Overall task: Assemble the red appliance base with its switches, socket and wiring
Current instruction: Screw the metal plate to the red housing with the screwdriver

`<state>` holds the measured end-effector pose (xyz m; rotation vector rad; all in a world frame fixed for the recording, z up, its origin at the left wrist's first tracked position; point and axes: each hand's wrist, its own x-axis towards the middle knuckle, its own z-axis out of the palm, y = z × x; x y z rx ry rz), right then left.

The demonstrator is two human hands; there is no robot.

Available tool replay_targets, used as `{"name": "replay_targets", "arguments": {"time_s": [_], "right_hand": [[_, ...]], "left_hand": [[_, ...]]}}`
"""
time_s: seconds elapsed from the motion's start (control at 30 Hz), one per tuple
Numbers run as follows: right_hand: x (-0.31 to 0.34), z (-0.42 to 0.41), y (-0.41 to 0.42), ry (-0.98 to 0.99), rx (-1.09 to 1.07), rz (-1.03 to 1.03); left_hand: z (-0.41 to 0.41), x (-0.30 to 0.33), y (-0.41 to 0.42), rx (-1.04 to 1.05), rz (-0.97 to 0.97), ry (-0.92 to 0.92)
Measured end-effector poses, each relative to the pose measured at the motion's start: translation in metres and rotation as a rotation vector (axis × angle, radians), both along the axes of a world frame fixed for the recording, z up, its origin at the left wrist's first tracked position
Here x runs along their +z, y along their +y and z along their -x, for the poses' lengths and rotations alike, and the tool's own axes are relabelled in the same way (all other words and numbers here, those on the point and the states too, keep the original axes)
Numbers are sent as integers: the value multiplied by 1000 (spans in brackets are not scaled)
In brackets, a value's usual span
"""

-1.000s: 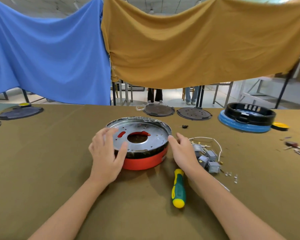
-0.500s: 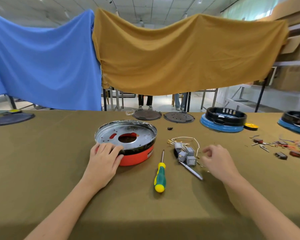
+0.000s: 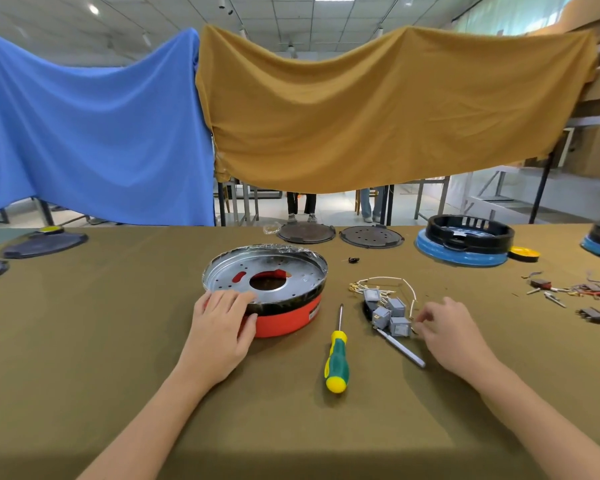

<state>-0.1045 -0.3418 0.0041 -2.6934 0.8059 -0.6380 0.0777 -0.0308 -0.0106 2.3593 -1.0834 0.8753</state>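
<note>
The red base [image 3: 284, 322] sat on the olive-covered table [image 3: 84, 341], open side up, with a silver metal plate [image 3: 264, 275] set in its top. The left hand [image 3: 220, 327] rested on the base's near left edge, its fingers laid fairly straight over the rim and the thumb against the red wall. Just right of the base lay a screwdriver [image 3: 336, 355] with a green and yellow handle, its tip pointing away from the person. Farther right of the base was a cluster of small grey switches [image 3: 388, 315] joined by white wiring [image 3: 388, 280], with a thin metal rod [image 3: 400, 348] lying by it. The right hand [image 3: 452, 336] was at the cluster's right side, fingers curled in toward the nearest switch; whether they grasped anything could not be told. Beyond the base, at the table's far edge, lay two dark round plates [image 3: 371, 236].
</note>
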Motion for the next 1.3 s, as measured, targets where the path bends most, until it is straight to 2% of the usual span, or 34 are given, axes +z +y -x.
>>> {"name": "replay_targets", "arguments": {"time_s": [0.17, 0.3, 0.47, 0.67, 0.83, 0.97, 1.07, 1.2, 1.3], "right_hand": [[15, -12, 26, -252, 185, -131], [29, -36, 59, -354, 352, -107], [37, -65, 92, -530, 461, -309], [42, -97, 118, -629, 554, -529], [40, -117, 127, -649, 612, -446], [34, -130, 123, -589, 610, -377], [42, -133, 124, -527, 623, -267], [69, -138, 131, -394, 763, -71], [70, -136, 136, -435, 770, -128]], "left_hand": [[-1, 1, 0, -13, 17, 21], [-5, 0, 2, -44, 39, -14], [-8, -1, 1, -30, 91, -226], [-14, -4, -2, -14, 167, -458], [-21, 9, -7, -63, 172, -573], [-39, 15, -11, -13, 137, -645], [-41, 10, -17, 29, 146, -662], [-42, 9, -10, 71, 182, -678], [-41, 7, -5, 105, 197, -699]]}}
